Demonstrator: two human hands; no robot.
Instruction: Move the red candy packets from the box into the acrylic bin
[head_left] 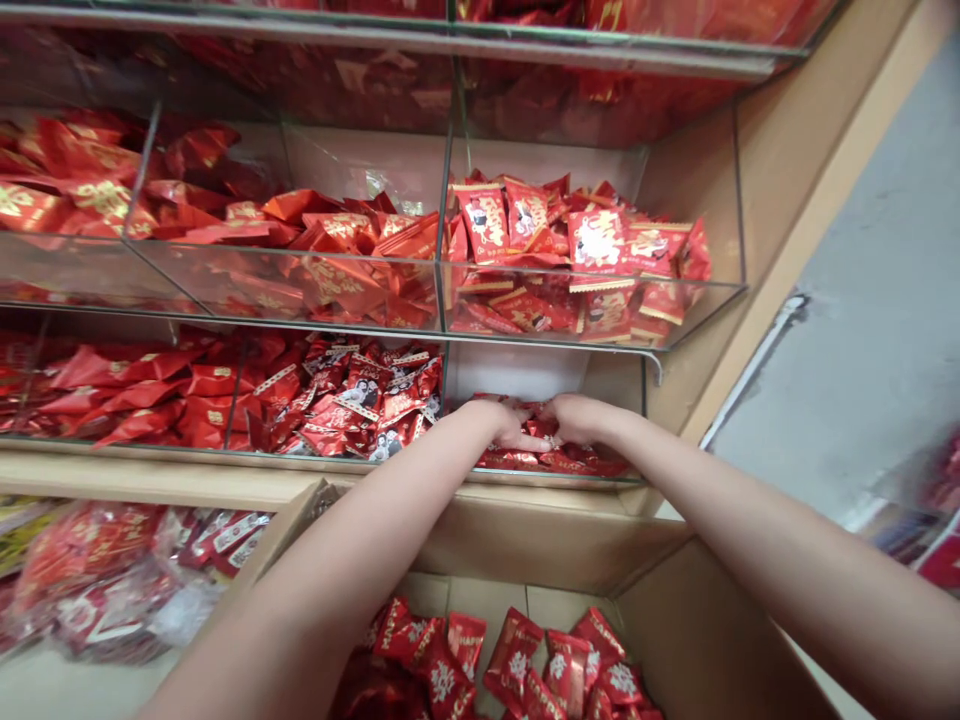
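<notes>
Both my arms reach forward into the lower right clear bin (540,372) of a shelf. My left hand (512,423) and my right hand (574,418) rest side by side on a thin layer of red candy packets (577,460) lying on the bin's floor. The fingertips meet over the packets, and the fingers are partly hidden, so their grip is unclear. Below my arms, an open cardboard box (675,640) holds several red packets (525,670) with white flower prints.
Clear acrylic bins (592,300) on two shelf rows hold heaps of red wrapped sweets (585,240). Bags of red packets (112,580) lie at the lower left. A wooden shelf frame (810,170) runs up the right side, beside a grey wall (885,330).
</notes>
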